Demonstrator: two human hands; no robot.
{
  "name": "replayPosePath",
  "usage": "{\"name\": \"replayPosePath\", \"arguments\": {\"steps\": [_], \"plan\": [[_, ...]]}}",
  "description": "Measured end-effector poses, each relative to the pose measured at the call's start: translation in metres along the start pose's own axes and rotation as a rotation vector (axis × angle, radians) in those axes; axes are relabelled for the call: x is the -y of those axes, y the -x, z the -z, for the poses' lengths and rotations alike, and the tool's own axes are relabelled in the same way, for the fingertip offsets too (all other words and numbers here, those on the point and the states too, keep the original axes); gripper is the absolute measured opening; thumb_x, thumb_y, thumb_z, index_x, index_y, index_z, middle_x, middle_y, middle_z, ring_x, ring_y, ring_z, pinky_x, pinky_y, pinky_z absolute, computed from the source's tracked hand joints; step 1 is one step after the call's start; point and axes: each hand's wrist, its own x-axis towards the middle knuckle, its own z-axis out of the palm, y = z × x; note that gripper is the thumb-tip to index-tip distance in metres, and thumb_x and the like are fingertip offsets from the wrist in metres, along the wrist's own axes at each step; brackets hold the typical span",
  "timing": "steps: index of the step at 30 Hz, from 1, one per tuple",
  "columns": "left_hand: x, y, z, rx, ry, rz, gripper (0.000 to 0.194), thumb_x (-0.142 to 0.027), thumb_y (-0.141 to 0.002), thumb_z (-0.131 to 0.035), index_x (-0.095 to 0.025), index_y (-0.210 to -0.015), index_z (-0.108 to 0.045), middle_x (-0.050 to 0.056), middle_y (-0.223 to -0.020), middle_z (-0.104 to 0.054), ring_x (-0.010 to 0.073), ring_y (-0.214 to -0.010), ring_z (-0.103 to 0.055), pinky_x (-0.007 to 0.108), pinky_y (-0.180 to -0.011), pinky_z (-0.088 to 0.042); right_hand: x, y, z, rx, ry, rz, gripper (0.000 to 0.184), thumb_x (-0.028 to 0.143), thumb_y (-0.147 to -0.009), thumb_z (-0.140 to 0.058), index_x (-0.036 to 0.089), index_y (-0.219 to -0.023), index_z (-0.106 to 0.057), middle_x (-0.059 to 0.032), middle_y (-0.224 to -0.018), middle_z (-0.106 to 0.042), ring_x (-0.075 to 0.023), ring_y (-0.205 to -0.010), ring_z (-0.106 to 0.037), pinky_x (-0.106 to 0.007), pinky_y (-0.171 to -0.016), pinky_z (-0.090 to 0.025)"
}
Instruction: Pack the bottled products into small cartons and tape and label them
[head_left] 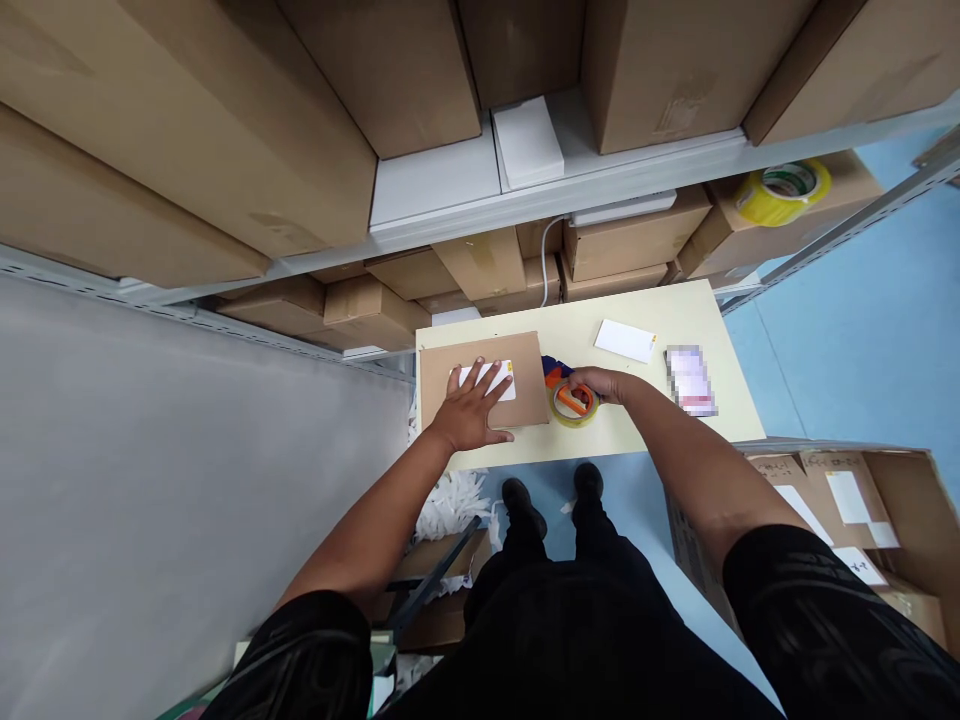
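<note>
A flat brown cardboard box (529, 380) lies at the left end of the cream table (637, 400). My left hand (472, 405) rests on it with fingers spread, partly covering a white label (507, 383) on its top. Just right of the box, my right hand (596, 384) is wrapped around a tape dispenser (553, 368) in dark blue and orange, which carries a roll of clear yellowish tape (574, 416). Its handle is mostly hidden by the fingers.
Toward the table's back lies a white label sheet (625, 340), with a phone (691, 380) to its right. Boxes fill the shelf (442, 230) beyond, and a yellow tape roll (776, 195) sits on one. An open carton (900, 500) stands lower right; shredded paper (450, 505) lies below left.
</note>
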Motion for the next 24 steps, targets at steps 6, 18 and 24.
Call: {"name": "replayPosePath", "arguments": {"steps": [6,18,24], "plan": [[-0.012,-0.003,-0.008,-0.05,0.018,0.091,0.1,-0.079,-0.084,-0.062,-0.029,-0.166,-0.033,0.012,-0.174,-0.026,0.042,-0.161,-0.011,0.066,-0.125,0.007,-0.032,0.024,-0.011,-0.07,-0.116,0.08,0.024,0.028,-0.06,-0.064,0.021,-0.082,-0.058,0.0028,-0.057,-0.055,-0.0135,-0.052,-0.047,-0.025,-0.051,-0.037],[-0.027,-0.008,-0.007,-0.055,0.064,0.141,0.1,-0.073,-0.085,-0.067,-0.029,-0.167,-0.03,0.012,-0.174,-0.024,0.0428,-0.162,-0.008,0.068,-0.125,0.004,-0.106,0.081,-0.079,-0.1,0.122,0.183,0.061,0.027,-0.069,-0.066,0.023,-0.13,-0.068,-0.0042,-0.112,-0.077,-0.0244,-0.097,-0.069,-0.033,-0.081,-0.052],[-0.025,-0.008,-0.007,-0.056,0.063,0.125,0.1,-0.072,-0.085,-0.068,-0.03,-0.167,-0.029,0.012,-0.174,-0.023,0.0426,-0.162,-0.007,0.068,-0.125,0.004,-0.045,0.048,-0.062,-0.232,0.57,0.097,0.039,0.025,-0.057,-0.08,0.021,-0.096,-0.078,-0.0072,-0.084,-0.078,-0.0286,-0.082,-0.07,-0.034,-0.075,-0.049]]}}
